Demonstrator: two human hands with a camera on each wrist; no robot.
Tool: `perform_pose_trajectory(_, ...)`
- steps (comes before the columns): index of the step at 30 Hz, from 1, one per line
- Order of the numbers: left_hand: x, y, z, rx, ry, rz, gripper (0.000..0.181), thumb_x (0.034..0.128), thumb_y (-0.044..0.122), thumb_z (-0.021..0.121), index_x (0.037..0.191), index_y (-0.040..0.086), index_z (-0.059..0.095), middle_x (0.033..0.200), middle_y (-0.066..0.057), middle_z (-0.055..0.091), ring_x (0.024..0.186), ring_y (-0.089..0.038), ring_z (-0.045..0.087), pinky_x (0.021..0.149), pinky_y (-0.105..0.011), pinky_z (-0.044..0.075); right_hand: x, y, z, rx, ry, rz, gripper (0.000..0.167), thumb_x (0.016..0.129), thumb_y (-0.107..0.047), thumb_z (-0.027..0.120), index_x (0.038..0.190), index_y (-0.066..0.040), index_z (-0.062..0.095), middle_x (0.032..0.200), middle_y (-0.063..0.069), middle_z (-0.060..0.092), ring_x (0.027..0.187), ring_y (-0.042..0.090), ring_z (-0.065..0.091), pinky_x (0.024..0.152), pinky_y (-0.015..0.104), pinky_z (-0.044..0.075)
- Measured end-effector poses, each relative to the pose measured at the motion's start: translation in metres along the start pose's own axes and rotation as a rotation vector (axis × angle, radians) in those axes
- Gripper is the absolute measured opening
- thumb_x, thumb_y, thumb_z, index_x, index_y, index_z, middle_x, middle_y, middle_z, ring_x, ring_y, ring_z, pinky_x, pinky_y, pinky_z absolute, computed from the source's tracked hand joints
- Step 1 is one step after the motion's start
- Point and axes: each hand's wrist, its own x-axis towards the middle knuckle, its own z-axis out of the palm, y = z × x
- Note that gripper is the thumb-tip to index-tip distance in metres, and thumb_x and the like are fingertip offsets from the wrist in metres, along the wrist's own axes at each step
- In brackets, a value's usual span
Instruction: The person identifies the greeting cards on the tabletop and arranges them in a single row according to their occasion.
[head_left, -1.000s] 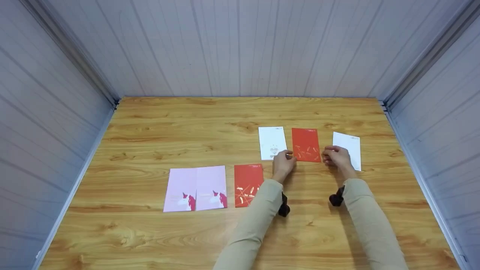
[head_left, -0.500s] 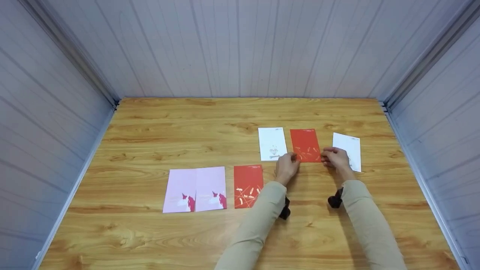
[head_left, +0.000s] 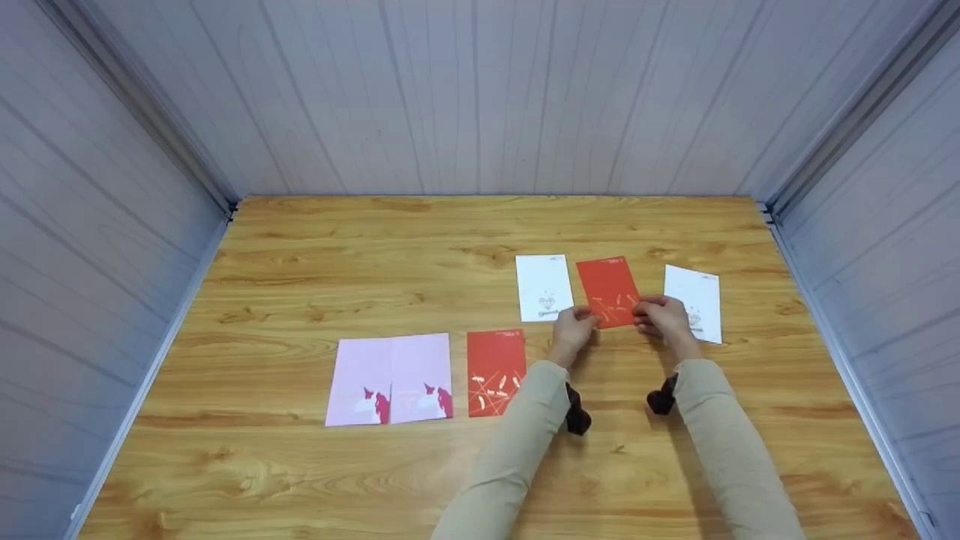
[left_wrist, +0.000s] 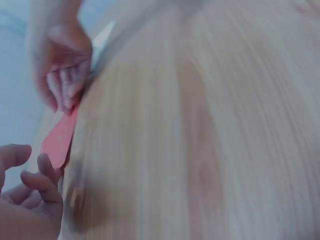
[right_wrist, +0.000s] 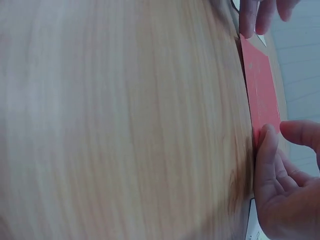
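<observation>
Grip of the left hand (head_left: 576, 328) is touching the near left corner of a slightly turned red card (head_left: 606, 281), while the right hand (head_left: 667, 319) is touching its right edge; whether either is pinching, I cannot tell. That card is occupying the gap between two white cards (head_left: 541, 281), toward the worktop's (head_left: 315, 262) far right corner; another red card (head_left: 496, 364) and adjoining pink panels (head_left: 420, 364) are lying farther left

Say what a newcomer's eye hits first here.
First, the tilted red card right of centre, between two white cards, with the left hand and right hand at its near end. Next, lower left in the head view, a second red card and two pink unicorn cards beside it.
</observation>
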Motion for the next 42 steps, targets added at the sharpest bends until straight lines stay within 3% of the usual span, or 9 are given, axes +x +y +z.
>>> perform_pose_trajectory(2,0.0,0.001,0.0,-0.131,-0.001,-0.05,0.026,0.0833,0.006,0.058,0.107,-0.004,0.056,0.083,-0.011,0.062,0.076,-0.024,0.06,0.064,-0.031,0.048,0.0,0.001,0.001,-0.007,0.007,0.003,0.04,0.085,-0.008,0.053,0.122,0.003,0.044,0.082,0.009,0.06,0.062,0.012,0.06,0.058,0.026,0.049)
perform_pose_trajectory(5,-0.002,0.001,0.002,-0.232,-0.011,-0.1,0.023,0.0845,0.005,0.056,0.105,-0.004,0.056,0.082,-0.014,0.061,0.073,-0.028,0.06,0.062,-0.034,0.049,0.0,0.002,0.001,0.0,-0.002,0.004,0.041,0.084,-0.008,0.054,0.122,0.004,0.043,0.082,0.008,0.061,0.063,0.012,0.06,0.059,0.026,0.049)
perform_pose_trajectory(13,-0.005,0.0,0.013,-0.156,-0.02,-0.061,0.014,0.0826,0.004,0.059,0.095,-0.002,0.06,0.08,-0.018,0.06,0.054,-0.018,0.051,0.05,-0.029,0.044,0.0,0.006,-0.002,0.002,-0.005,-0.013,0.041,0.085,-0.009,0.055,0.121,0.005,0.043,0.082,0.007,0.061,0.061,0.011,0.06,0.057,0.025,0.049)
perform_pose_trajectory(16,-0.005,-0.002,0.013,-0.139,-0.015,-0.052,0.012,0.0814,0.004,0.06,0.093,-0.001,0.061,0.077,-0.014,0.061,0.056,-0.019,0.053,0.05,-0.028,0.043,-0.001,0.006,-0.003,-0.008,-0.004,-0.016,0.041,0.085,-0.01,0.055,0.121,0.004,0.043,0.083,0.007,0.06,0.062,0.01,0.06,0.057,0.024,0.049)
perform_pose_trajectory(22,-0.005,-0.003,0.013,-0.016,-0.002,0.003,0.011,0.0788,0.005,0.064,0.089,0.0,0.061,0.072,-0.001,0.056,0.064,-0.012,0.053,0.056,-0.023,0.042,-0.003,0.007,-0.002,-0.012,-0.033,-0.011,0.043,0.086,-0.012,0.054,0.124,0.003,0.041,0.085,0.007,0.059,0.061,0.009,0.059,0.058,0.024,0.048)
perform_pose_trajectory(26,-0.006,-0.004,0.014,0.021,0.03,0.006,0.011,0.0777,0.004,0.065,0.085,0.004,0.057,0.071,0.001,0.055,0.062,-0.009,0.05,0.054,-0.022,0.041,-0.004,0.006,0.002,0.02,-0.056,0.004,0.044,0.086,-0.011,0.054,0.125,0.003,0.04,0.083,0.006,0.06,0.061,0.01,0.059,0.058,0.024,0.048)
perform_pose_trajectory(32,-0.008,-0.003,0.011,0.032,0.051,0.02,0.012,0.0786,0.001,0.062,0.085,0.006,0.053,0.067,0.0,0.056,0.057,-0.012,0.053,0.05,-0.022,0.04,-0.008,0.005,0.005,0.017,-0.055,0.002,0.042,0.086,-0.013,0.054,0.124,0.002,0.043,0.082,0.005,0.061,0.061,0.01,0.059,0.058,0.025,0.048)
perform_pose_trajectory(42,-0.016,-0.001,-0.004,-0.072,-0.042,0.009,0.013,0.08,-0.003,0.058,0.088,0.005,0.053,0.074,-0.012,0.063,0.066,-0.025,0.06,0.055,-0.031,0.047,-0.014,0.004,-0.005,-0.057,-0.062,-0.091,0.041,0.087,-0.013,0.051,0.124,0.004,0.043,0.087,0.006,0.06,0.064,0.01,0.058,0.061,0.025,0.048)
